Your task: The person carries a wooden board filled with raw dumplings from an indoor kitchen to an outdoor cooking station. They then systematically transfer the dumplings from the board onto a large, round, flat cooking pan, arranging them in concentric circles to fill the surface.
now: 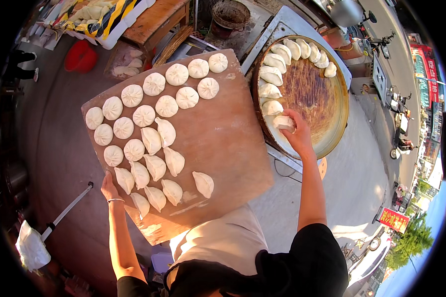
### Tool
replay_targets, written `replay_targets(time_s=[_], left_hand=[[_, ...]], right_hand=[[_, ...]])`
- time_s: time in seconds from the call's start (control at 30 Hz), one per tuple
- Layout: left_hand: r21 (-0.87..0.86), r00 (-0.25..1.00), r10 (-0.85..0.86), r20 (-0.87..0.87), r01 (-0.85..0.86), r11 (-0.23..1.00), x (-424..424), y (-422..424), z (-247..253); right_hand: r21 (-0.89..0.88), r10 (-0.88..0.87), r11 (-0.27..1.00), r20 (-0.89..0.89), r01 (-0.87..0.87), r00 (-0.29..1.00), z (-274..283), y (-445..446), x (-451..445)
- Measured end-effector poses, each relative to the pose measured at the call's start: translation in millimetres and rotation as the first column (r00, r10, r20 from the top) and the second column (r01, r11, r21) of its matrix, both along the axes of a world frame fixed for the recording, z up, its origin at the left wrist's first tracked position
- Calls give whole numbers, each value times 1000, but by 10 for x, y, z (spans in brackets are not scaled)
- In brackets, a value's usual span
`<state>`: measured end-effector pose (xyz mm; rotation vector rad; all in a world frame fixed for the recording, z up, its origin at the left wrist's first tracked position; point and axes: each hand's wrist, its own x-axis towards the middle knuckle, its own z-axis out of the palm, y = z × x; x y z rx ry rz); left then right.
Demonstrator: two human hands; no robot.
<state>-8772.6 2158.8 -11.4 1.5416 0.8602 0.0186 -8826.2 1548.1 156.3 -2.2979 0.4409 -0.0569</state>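
Note:
A large wooden board (pixel 226 137) bears several round pleated buns (pixel 144 115) and several folded, crescent-shaped dumplings (pixel 155 167). My left hand (pixel 110 187) grips the board by its left edge, with a band around the wrist. One dumpling (pixel 203 184) lies apart from the others towards the board's lower middle. To the right stands a big round metal pan (pixel 312 100), with dumplings (pixel 274 62) set in an arc along its left and upper wall. My right hand (pixel 298 133) is inside the pan's lower left, its fingers on a dumpling (pixel 284 123) that touches the pan floor.
The pan sits on a metal stand (pixel 290 22). Beyond the board are a wooden table (pixel 156 20), a sooty round pot (pixel 230 15) and a red basin (pixel 80 56). A pole (pixel 68 208) stands at left. A person's legs (pixel 22 67) show at upper left; scooters stand along the street at right.

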Motion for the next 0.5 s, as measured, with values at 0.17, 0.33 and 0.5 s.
replay_targets(time_s=[0.17,0.33,0.5], left_hand=[[-121,998,-20,63,28,992,3,48,-82],[-125,996,-19,86,30,992,-25,84,-45],[-133,999,-32,-7,30,991,25,-96,147]], right_hand=[[-351,213,919,56,-181,975,-259,-325,-95],[-477,407,803,0,-358,913,-429,-386,28],[-548,478,735,2,-399,878,-495,-331,13]])
